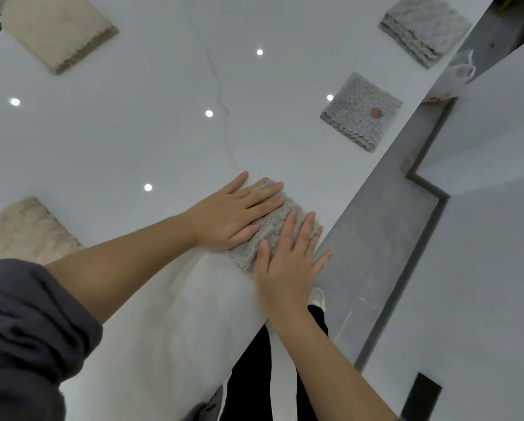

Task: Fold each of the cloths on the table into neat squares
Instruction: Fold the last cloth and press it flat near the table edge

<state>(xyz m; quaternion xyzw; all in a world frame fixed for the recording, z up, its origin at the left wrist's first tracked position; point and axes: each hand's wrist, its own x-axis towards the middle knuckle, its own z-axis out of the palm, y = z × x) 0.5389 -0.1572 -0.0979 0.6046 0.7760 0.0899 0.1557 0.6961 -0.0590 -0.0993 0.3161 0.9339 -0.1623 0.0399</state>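
Five cloths spread over the table (pixel 151 141).
Both flat palms lie on the near-right cloth (pixel 280 221) at the edge; folded cloths lie far left (pixel 58 31), near left (pixel 23 229), far right (pixel 424 28) and mid-right (pixel 361 112).

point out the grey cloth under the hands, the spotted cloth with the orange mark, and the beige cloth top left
grey cloth (pixel 277 227), head view, fluffy middle between the hands
spotted cloth (pixel 358 112), head view, top face
beige cloth (pixel 57 28), head view, top face

White table (pixel 163 86), two beige cloths (pixel 57 28) (pixel 23 229), three seemingly folded grey cloths (pixel 424 25) (pixel 361 112) (pixel 272 223)
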